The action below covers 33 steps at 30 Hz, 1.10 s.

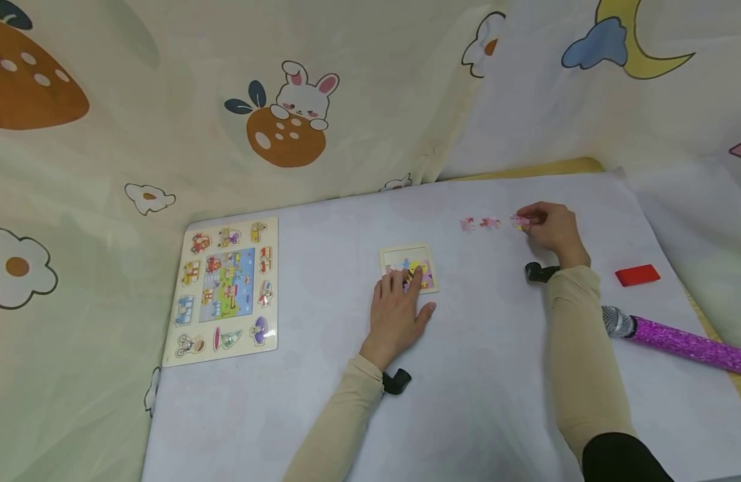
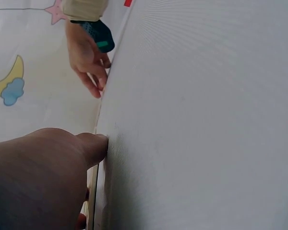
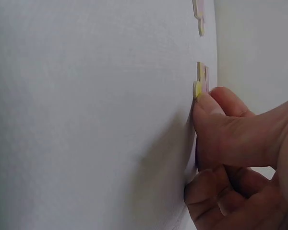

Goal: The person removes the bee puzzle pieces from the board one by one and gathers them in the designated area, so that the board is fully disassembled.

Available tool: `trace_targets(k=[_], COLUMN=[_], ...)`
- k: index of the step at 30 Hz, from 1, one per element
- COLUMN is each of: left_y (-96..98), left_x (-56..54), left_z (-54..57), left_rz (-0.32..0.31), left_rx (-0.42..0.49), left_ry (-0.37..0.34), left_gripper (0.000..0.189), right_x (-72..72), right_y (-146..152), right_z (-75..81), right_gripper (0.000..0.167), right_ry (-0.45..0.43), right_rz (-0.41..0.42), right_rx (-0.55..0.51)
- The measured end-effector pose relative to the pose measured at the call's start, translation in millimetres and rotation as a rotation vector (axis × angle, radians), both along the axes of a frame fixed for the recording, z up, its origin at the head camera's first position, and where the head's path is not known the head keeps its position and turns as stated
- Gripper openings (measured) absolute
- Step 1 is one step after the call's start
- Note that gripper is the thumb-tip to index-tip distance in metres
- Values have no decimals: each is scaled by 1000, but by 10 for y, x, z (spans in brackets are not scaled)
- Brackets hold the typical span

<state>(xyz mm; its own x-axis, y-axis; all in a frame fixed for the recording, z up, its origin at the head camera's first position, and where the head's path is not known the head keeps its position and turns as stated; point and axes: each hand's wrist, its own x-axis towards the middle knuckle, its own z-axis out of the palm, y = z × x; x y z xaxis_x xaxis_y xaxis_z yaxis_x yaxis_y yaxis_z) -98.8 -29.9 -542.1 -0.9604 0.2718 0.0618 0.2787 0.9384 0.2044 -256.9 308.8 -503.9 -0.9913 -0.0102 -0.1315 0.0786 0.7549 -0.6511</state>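
My left hand (image 1: 397, 321) rests with fingers extended on a small square wooden puzzle tray (image 1: 434, 271), covering part of the picture. Colourful pieces (image 1: 427, 274) fill the tray's lower part; its upper part shows a pale base. Farther right, my right hand (image 1: 553, 231) pinches a pink and yellow puzzle piece (image 1: 517, 219) between thumb and index finger, close over the table. Seen from the right wrist, the piece (image 3: 200, 85) stands out past the fingertips. Two more pink puzzle pieces, one at the far left (image 1: 467, 224) and one beside it (image 1: 489, 223), lie in a row with it.
A larger vehicle puzzle board (image 1: 171, 348) lies on the left of the white-covered table (image 1: 322, 402). Right of the right forearm are a red block (image 1: 638, 275) and a microphone with a glittery purple handle (image 1: 689, 345). A printed curtain (image 1: 382, 114) hangs along the back edge.
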Motion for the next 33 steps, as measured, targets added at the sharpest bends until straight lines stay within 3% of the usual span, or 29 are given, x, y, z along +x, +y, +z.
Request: trace_targets(k=[6,11,18,33], left_y=[3,3,2,5], left_x=[-1,8,10,33], left_z=[25,14,-4,27], left_rz=[9,4,2,4], left_rx=[-14,13,27,-5], left_ry=[-51,-21,12,-36], left_gripper=[74,74,73,75], right_x=[24,30,34,55], right_y=[18,46,45,8], right_z=[28,10,-16,36], right_gripper=[37,36,38,44], right_ry=[-51,-68,-56,-60], right_rz=[-53,-82,-74,16], right_rx=[-24,0,13,98])
